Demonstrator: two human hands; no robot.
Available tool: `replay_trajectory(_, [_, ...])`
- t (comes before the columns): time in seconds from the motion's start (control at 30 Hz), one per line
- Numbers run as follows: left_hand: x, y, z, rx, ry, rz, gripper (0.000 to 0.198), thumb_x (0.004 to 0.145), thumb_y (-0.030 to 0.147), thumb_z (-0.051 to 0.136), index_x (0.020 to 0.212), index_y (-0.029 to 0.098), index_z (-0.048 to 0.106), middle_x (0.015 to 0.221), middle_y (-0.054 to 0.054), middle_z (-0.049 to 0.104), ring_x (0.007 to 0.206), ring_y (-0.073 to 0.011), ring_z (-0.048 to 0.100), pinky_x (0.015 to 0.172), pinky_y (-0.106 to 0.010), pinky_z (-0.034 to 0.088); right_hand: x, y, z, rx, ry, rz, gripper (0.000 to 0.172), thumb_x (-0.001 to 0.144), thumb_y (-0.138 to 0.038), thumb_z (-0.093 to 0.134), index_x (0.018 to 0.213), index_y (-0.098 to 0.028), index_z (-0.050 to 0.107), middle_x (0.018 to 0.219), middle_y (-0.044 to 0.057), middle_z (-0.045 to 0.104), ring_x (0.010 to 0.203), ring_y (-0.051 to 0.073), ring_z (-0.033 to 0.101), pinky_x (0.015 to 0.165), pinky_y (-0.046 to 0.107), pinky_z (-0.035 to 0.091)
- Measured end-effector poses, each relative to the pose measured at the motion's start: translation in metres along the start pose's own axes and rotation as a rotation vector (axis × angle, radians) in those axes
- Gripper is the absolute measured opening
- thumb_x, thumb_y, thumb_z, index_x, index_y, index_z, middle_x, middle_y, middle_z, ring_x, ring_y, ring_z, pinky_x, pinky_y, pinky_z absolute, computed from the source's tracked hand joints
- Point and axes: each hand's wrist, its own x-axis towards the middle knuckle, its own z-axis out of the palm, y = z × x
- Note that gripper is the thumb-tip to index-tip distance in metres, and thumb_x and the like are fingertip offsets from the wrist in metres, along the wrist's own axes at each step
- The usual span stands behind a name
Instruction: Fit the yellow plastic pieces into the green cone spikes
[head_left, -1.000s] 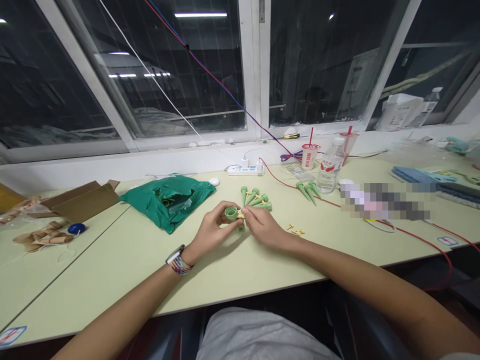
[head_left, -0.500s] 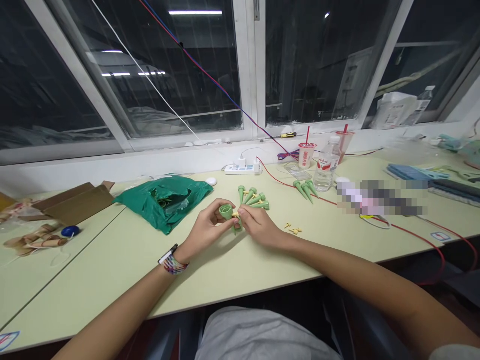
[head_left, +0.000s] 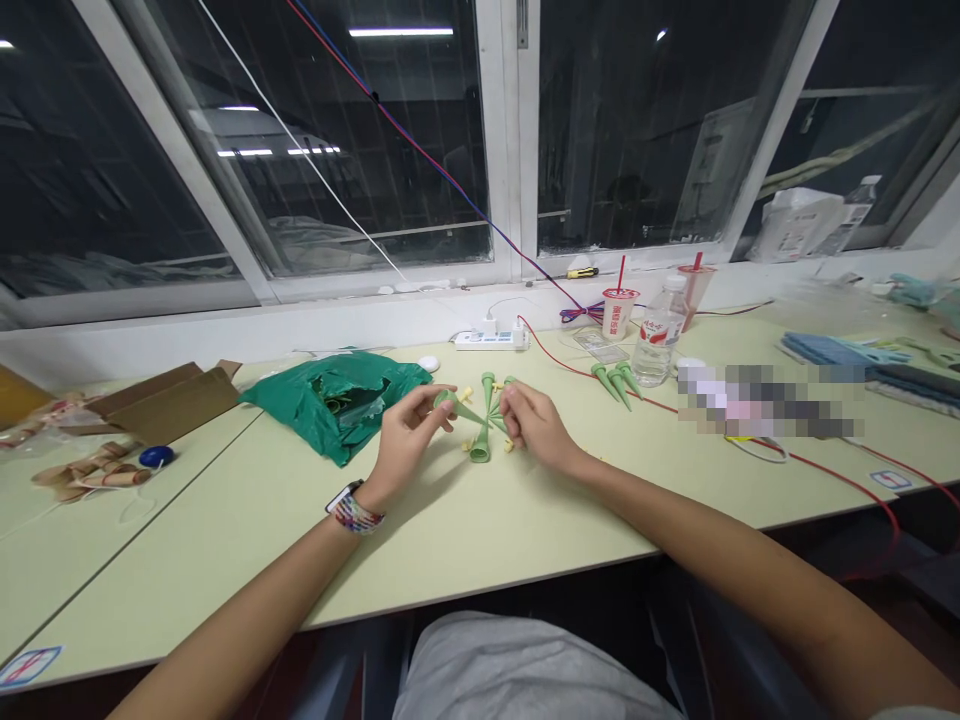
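Three spikes (head_left: 615, 385) loose, just left of bottle (head_left: 655, 340); fan (head_left: 479, 449) of spikes already laid farther left, tips inward, pegs (head_left: 468, 444) between. Left hand (head_left: 411, 428) clamped on held spike (head_left: 462, 409); right hand (head_left: 543, 432) by fan, grip unclear.

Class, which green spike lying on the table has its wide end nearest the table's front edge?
The spike between the left hand and right hand, its wide open end facing the camera; the other spikes' wide ends are farther back.
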Motion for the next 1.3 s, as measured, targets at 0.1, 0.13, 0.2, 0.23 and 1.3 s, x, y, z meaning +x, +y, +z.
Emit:
replay_trajectory(0.1, [0.009, -0.013, -0.006, -0.009, 0.066, -0.089, 0.046, 0.087, 0.054, 0.076, 0.111, 0.016, 0.071, 0.096, -0.008, 0.073, 0.089, -0.0225, 0.071, 0.076, -0.035, 0.063, 0.007, 0.001, -0.007, 0.098, 0.113, 0.013, 0.047, 0.099, -0.066, 0.051, 0.081, -0.023, 0.052, 0.055, -0.007, 0.047, 0.043, 0.010, 0.043, 0.045, 0.024, 0.034])
replay_trajectory(0.13, [0.012, -0.018, -0.008, 0.021, 0.071, -0.120, 0.048, 0.085, 0.055, 0.077, 0.111, 0.016, 0.071, 0.096, -0.008, 0.073, 0.089, -0.0229, 0.072, 0.075, -0.036, 0.063, 0.009, 0.001, -0.009, 0.124, 0.138, 0.020, 0.047, 0.098, -0.065, 0.053, 0.080, -0.022, 0.052, 0.054, -0.007, 0.047, 0.043, 0.010, 0.043, 0.044, 0.024, 0.034])
replay_trajectory(0.2, [0.015, -0.026, -0.012, 0.139, 0.059, -0.171, 0.050, 0.081, 0.057, 0.079, 0.109, 0.016, 0.070, 0.093, -0.009, 0.074, 0.085, -0.0236, 0.072, 0.071, -0.035, 0.061, 0.011, 0.002, -0.011, 0.160, 0.163, 0.033, 0.046, 0.097, -0.064, 0.055, 0.079, -0.022, 0.053, 0.054, -0.007, 0.047, 0.043, 0.009, 0.043, 0.044, 0.023, 0.034])
replay_trajectory(0.23, [0.015, -0.029, -0.013, 0.224, 0.057, -0.181, 0.049, 0.081, 0.057, 0.078, 0.107, 0.015, 0.070, 0.093, -0.009, 0.075, 0.085, -0.0245, 0.072, 0.071, -0.034, 0.060, 0.012, 0.003, -0.011, 0.168, 0.166, 0.039, 0.046, 0.096, -0.064, 0.056, 0.079, -0.022, 0.054, 0.054, -0.007, 0.047, 0.043, 0.009, 0.043, 0.044, 0.023, 0.034])
replay_trajectory(1.3, [0.007, -0.017, -0.010, 0.998, -0.323, -0.058, 0.031, 0.092, 0.034, 0.050, 0.070, 0.020, 0.068, 0.072, -0.011, 0.071, 0.071, -0.0262, 0.063, 0.063, -0.036, 0.032, 0.011, 0.007, -0.010, 0.060, 0.107, 0.064, 0.049, 0.097, -0.066, 0.051, 0.077, -0.021, 0.056, 0.052, -0.006, 0.049, 0.044, 0.010, 0.044, 0.046, 0.024, 0.037])
